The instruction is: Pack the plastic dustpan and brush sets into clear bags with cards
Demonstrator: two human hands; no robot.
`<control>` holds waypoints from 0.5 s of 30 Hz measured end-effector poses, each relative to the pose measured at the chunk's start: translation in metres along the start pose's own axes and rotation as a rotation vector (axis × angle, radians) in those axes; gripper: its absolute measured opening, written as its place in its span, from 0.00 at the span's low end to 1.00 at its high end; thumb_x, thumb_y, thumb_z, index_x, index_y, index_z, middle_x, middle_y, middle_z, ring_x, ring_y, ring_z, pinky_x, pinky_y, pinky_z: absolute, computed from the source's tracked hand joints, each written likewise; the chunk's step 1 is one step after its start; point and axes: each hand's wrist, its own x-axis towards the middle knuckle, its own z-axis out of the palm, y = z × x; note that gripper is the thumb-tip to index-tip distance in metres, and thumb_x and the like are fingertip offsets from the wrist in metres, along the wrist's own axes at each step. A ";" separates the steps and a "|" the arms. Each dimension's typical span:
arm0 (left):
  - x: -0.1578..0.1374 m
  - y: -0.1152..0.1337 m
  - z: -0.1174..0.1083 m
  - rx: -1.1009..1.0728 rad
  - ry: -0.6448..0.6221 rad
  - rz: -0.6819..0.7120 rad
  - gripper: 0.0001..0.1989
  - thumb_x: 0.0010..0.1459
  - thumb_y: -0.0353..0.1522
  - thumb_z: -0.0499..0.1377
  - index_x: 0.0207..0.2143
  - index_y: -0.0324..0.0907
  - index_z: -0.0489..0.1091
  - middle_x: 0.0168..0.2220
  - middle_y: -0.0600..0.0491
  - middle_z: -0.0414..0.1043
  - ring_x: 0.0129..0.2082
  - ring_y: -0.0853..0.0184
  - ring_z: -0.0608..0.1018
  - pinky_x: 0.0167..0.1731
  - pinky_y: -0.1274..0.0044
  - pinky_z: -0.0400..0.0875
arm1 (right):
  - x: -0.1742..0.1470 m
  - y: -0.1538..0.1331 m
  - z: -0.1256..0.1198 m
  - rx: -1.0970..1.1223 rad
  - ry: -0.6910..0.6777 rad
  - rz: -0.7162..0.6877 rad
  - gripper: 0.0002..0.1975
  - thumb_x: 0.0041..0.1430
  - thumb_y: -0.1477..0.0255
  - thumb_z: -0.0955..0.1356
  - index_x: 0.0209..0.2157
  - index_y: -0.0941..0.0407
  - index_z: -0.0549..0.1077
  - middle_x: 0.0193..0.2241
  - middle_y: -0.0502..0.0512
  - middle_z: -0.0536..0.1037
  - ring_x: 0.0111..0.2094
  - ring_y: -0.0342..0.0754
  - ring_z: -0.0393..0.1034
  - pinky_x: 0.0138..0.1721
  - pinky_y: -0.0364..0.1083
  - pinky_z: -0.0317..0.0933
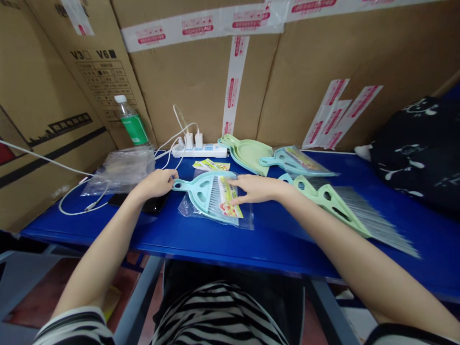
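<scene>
A light blue dustpan (199, 188) with a small brush (214, 196) set in it lies flat on a clear plastic bag (246, 221) before me. My left hand (157, 183) is closed, its fingertips at the end of the dustpan's handle. Over a yellow printed card (230, 200) on the brush, my right hand (254, 188) reaches with fingers stretched out and the thumb apart. Its fingertips touch or hover at the card; I cannot tell which. Another yellow card (212, 165) lies just behind the dustpan.
Green and blue dustpans (251, 153) are stacked at the back, beside a bagged blue set (300, 162). Brushes (334, 206) lie under my right forearm. Leftward are a plastic bag pile (120, 165), phone (154, 203), bottle (132, 122) and power strip (212, 150). Cardboard walls the back.
</scene>
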 end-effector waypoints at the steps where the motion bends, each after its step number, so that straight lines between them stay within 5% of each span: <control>1: 0.000 0.000 0.000 -0.002 0.002 0.001 0.12 0.49 0.26 0.47 0.27 0.45 0.69 0.26 0.55 0.75 0.26 0.65 0.74 0.28 0.78 0.63 | 0.000 -0.004 0.001 -0.016 -0.009 0.025 0.39 0.55 0.53 0.66 0.62 0.62 0.62 0.50 0.70 0.74 0.50 0.61 0.69 0.46 0.51 0.62; 10: -0.001 0.001 -0.001 -0.014 -0.008 -0.017 0.11 0.50 0.26 0.48 0.27 0.45 0.69 0.24 0.55 0.73 0.24 0.65 0.73 0.28 0.77 0.62 | -0.007 -0.021 -0.003 -0.072 -0.047 0.190 0.36 0.62 0.57 0.61 0.64 0.67 0.56 0.52 0.75 0.73 0.50 0.65 0.70 0.46 0.55 0.64; 15: -0.001 0.001 -0.002 -0.007 -0.006 -0.004 0.12 0.50 0.26 0.48 0.28 0.45 0.69 0.24 0.55 0.73 0.25 0.65 0.73 0.28 0.78 0.62 | -0.013 -0.019 -0.010 -0.012 -0.062 0.259 0.41 0.54 0.55 0.69 0.62 0.67 0.60 0.50 0.76 0.74 0.50 0.67 0.71 0.45 0.55 0.65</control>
